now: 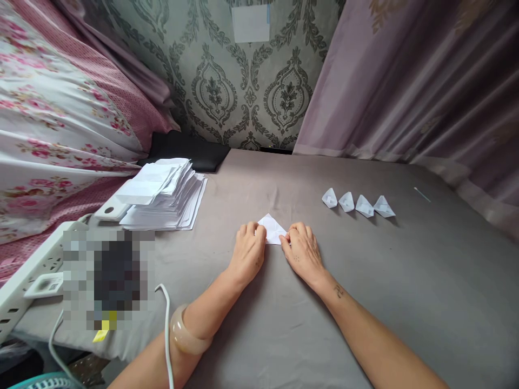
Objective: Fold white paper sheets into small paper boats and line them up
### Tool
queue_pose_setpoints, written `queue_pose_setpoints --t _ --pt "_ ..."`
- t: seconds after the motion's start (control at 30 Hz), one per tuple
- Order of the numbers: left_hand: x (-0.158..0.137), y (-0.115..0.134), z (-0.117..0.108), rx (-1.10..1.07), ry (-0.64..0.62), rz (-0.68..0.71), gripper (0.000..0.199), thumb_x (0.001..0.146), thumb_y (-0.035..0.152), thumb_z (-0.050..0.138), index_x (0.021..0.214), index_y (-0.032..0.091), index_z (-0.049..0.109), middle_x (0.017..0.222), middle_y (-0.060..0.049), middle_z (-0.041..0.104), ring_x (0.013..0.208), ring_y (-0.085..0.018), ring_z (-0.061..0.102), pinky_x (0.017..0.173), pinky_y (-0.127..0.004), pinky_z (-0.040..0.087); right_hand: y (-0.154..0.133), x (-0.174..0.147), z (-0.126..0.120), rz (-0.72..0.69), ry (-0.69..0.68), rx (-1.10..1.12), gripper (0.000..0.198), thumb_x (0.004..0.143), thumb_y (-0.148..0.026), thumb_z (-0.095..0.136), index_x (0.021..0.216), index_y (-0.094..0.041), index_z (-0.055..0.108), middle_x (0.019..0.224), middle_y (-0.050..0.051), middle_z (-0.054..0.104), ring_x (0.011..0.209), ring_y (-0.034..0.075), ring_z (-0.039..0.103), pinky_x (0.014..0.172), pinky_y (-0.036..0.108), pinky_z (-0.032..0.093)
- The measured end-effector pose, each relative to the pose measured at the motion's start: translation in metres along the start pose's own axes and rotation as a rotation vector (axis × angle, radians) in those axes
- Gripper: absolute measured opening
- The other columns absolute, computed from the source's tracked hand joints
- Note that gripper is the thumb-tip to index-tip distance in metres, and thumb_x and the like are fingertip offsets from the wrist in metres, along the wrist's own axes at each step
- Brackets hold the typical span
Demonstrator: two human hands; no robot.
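Note:
A small folded sheet of white paper lies on the grey cloth, its peak pointing away from me. My left hand is closed on its left corner, the fingers curled over the edge. On the opposite corner, my right hand pinches the paper between thumb and fingers. The hands partly cover both side corners. Several folded white paper boats stand in a slanting row to the right, beyond my right hand.
A tall stack of white paper sits at the left, beside a white device. Nearer are a power strip, a blurred dark object and a white cable crossing by my left forearm. A cotton swab lies far right.

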State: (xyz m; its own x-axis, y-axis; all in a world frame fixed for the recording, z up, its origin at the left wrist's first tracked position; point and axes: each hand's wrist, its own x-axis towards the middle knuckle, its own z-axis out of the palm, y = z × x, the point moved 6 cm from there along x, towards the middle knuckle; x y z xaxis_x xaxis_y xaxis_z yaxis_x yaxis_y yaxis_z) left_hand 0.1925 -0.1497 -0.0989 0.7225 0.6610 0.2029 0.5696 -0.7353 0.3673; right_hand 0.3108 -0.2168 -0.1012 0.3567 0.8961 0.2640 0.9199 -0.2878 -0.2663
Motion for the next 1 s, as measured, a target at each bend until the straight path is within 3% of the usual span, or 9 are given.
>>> queue_pose_setpoints --t 0.17,0.37,0.5,0.63,0.87,1.0 --pt "0.001 0.016 0.003 -0.012 -0.160 0.248 0.030 0.087 0.006 0.034 0.098 0.020 0.058 0.098 -0.007 0.056 0.092 -0.021 0.047 0.083 -0.035 0.042 0.007 -0.002 -0.004 -0.014 -0.024 0.072 0.016 0.089 -0.031 0.047 0.084 -0.019 0.055 0.090 0.009 0.056 0.084 0.022 0.050 0.077 0.036 0.043" --pt "0.001 0.010 0.001 -0.100 -0.119 0.225 0.036 0.083 0.004 0.037 0.099 0.021 0.064 0.097 -0.007 0.058 0.094 -0.020 0.050 0.082 -0.032 0.046 -0.028 -0.014 -0.016 -0.226 0.014 0.196 0.027 0.093 -0.016 0.032 0.111 -0.019 0.052 0.104 0.010 0.058 0.097 0.023 0.052 0.082 0.036 0.044" --pt "0.001 0.004 0.001 -0.157 -0.088 0.200 0.036 0.079 0.005 0.041 0.096 0.022 0.068 0.095 -0.006 0.060 0.091 -0.020 0.052 0.078 -0.029 0.047 -0.049 -0.027 -0.010 -0.221 -0.034 0.175 0.025 0.093 -0.019 0.034 0.111 -0.020 0.051 0.102 0.010 0.060 0.096 0.024 0.056 0.082 0.038 0.047" --pt "0.001 -0.003 -0.003 -0.208 -0.094 0.196 0.039 0.078 0.005 0.040 0.095 0.022 0.071 0.097 -0.006 0.063 0.090 -0.018 0.055 0.080 -0.028 0.048 -0.053 -0.037 -0.003 -0.242 -0.018 0.011 0.032 0.093 -0.027 0.039 0.121 -0.014 0.048 0.117 0.017 0.057 0.107 0.029 0.054 0.085 0.041 0.047" --pt "0.003 -0.015 -0.009 -0.244 -0.050 0.053 0.027 0.072 0.006 0.046 0.072 0.019 0.070 0.093 -0.007 0.065 0.090 -0.019 0.058 0.082 -0.028 0.048 -0.052 -0.045 -0.003 -0.257 -0.010 -0.121 0.037 0.092 -0.033 0.041 0.121 -0.013 0.053 0.124 0.019 0.055 0.109 0.032 0.051 0.087 0.047 0.046" --pt "0.012 -0.030 -0.010 -0.244 0.165 -0.134 0.022 0.079 0.015 0.049 0.096 0.015 0.063 0.095 -0.010 0.059 0.092 -0.020 0.055 0.086 -0.033 0.046 -0.051 -0.044 -0.006 -0.229 -0.019 -0.101 0.037 0.092 -0.033 0.042 0.120 -0.012 0.054 0.123 0.018 0.055 0.109 0.032 0.050 0.090 0.046 0.044"
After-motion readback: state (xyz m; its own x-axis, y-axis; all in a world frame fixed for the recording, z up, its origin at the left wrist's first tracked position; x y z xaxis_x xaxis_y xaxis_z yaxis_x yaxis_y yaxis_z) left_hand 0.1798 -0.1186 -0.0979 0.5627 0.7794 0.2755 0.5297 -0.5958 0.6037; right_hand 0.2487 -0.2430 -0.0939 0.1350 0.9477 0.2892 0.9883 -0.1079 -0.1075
